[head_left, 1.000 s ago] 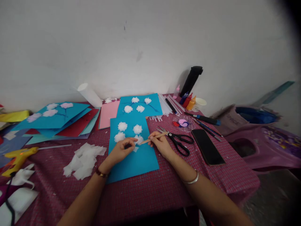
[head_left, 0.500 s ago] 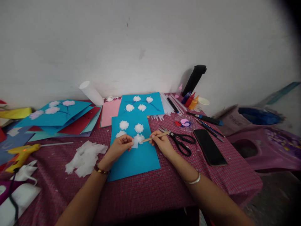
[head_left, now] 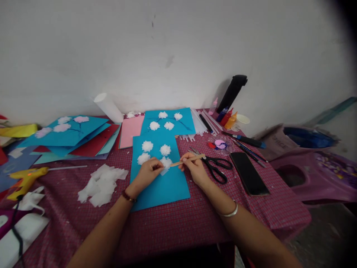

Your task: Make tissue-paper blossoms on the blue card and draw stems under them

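A blue paper sheet point(head_left: 160, 191) lies in front of me, bearing several fluffy white tissue clusters point(head_left: 147, 146). My left hand point(head_left: 150, 172) pinches a small white tissue piece point(head_left: 165, 171) at the lower right cluster point(head_left: 166, 162). From the other side, my right hand point(head_left: 193, 167) grips a flat wooden stick point(head_left: 178, 163), its tip against that same cluster. Black-handled scissors point(head_left: 215, 167) lie just right of my right hand, their blades partly hidden. Left of the sheet is a loose pile of white tissue pieces point(head_left: 102, 185).
Behind is another blue sheet point(head_left: 167, 117) with white clusters. Stacked coloured papers point(head_left: 92, 149) and a yellow glue gun point(head_left: 28, 178) lie left. A phone point(head_left: 248, 173), paint bottles point(head_left: 230, 120), pens and a plastic palette point(head_left: 220, 144) are at right. A paper roll point(head_left: 108, 107) leans against the wall.
My left hand has shifted slightly right, bringing the tissue piece closer against the cluster and uncovering the lower left cluster. The stick stays in my right hand, its tip at the cluster.
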